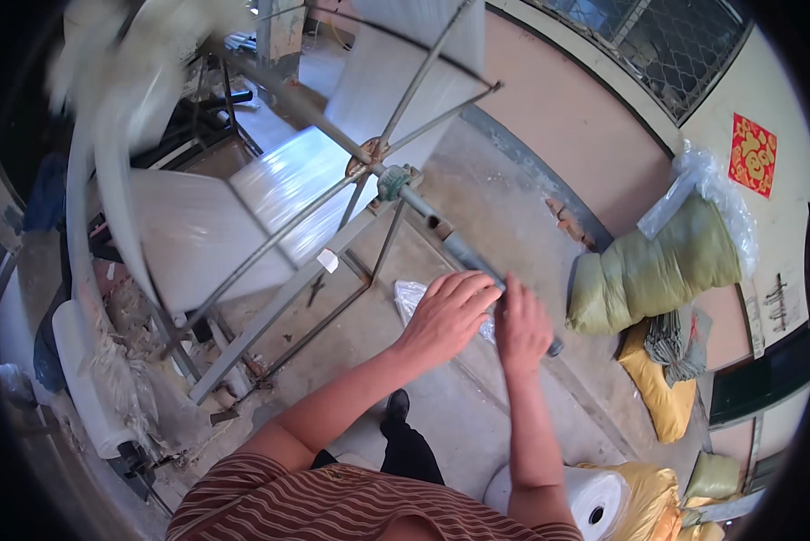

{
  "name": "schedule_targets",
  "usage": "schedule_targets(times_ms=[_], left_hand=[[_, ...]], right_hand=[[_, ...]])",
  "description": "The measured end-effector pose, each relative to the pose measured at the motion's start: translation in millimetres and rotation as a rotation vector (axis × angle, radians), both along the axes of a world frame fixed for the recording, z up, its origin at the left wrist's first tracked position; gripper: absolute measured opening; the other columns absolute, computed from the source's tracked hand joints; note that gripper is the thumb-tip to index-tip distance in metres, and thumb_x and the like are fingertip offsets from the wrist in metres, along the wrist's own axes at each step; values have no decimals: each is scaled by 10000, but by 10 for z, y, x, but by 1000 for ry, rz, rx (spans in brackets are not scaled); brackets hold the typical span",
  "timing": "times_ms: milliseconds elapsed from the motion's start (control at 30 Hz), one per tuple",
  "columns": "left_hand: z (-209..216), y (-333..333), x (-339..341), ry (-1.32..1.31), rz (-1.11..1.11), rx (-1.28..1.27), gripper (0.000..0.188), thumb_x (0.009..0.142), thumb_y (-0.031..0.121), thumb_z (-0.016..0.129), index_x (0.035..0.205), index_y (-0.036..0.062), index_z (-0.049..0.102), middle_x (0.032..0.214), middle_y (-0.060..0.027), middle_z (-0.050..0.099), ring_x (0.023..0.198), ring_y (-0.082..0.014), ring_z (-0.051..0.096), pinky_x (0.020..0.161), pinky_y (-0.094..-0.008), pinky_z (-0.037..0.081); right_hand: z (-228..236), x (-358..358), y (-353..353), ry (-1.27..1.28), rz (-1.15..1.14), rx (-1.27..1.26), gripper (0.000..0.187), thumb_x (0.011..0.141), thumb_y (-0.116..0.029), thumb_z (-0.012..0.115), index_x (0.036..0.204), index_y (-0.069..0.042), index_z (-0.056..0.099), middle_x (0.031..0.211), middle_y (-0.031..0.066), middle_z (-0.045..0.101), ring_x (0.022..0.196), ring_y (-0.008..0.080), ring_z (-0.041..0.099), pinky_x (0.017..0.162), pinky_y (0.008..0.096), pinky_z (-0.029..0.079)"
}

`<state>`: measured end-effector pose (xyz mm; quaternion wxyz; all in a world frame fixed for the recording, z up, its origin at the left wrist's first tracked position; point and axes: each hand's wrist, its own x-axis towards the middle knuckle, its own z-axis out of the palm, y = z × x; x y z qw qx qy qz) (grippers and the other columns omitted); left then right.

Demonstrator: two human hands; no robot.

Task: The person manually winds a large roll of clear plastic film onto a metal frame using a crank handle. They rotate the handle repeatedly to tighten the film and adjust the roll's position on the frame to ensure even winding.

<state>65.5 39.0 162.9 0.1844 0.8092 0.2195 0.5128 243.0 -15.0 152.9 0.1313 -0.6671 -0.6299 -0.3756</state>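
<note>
A grey metal pipe (pixel 463 252) runs from the hub of a spoked metal reel frame down toward me, its free end showing past my hands. My left hand (pixel 454 311) lies over it from the left, fingers curled onto the pipe. Just beside it, my right hand (pixel 524 326) is closed around the pipe nearer its end, slightly smeared by motion. A green bearing block (pixel 394 183) carries the shaft, next to a rusty round hub (pixel 363 159). Beyond it, clear plastic film (pixel 301 185) stretches across the reel's spokes.
A metal stand (pixel 288 311) supports the reel. At the left stands a white film roll (pixel 85 379) amid plastic scraps. Green stuffed sacks (pixel 657 261) and a yellow sack (pixel 662 383) lie along the right wall. Another white roll (pixel 581 500) sits close by my right elbow.
</note>
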Motion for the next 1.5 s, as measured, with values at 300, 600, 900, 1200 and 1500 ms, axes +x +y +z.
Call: schedule_targets(times_ms=[300,600,900,1200,1500], left_hand=[[-1311,-44,-214,159,-106,-379,194,938,107,649,1132,94,661,1076,-74,658,1013,-304,641,880,-448,491],[-1711,204,-318,219,45,-529,127,956,77,633,1074,67,678,989,-105,669,917,-347,649,796,-440,509],[-2195,24,-425,387,234,-652,168,951,92,639,1113,104,680,969,-101,670,882,-350,652,774,-449,516],[-1890,-411,-752,358,250,-589,183,944,76,640,1119,95,688,970,-113,674,890,-352,657,775,-443,523],[-1453,-728,-889,269,134,-437,268,914,70,666,1180,97,685,1099,-92,674,1027,-321,645,896,-456,502]], right_hand=[[695,1307,1225,4,-55,27,321,758,-142,753,1035,-144,590,921,68,621,859,297,656,702,456,539],[-165,2742,2318,221,-203,-244,257,822,-247,756,960,-108,590,918,118,709,835,363,711,717,497,564],[-2229,2905,2456,477,-213,-706,373,795,-416,785,988,-113,683,933,167,744,860,386,723,773,504,576],[-3354,1477,1098,797,-196,-929,615,755,-591,793,1137,-118,701,1002,182,760,947,388,727,838,501,572],[-2357,249,-18,971,-102,-1051,623,737,-640,804,991,-78,718,886,163,751,863,361,730,785,479,552]])
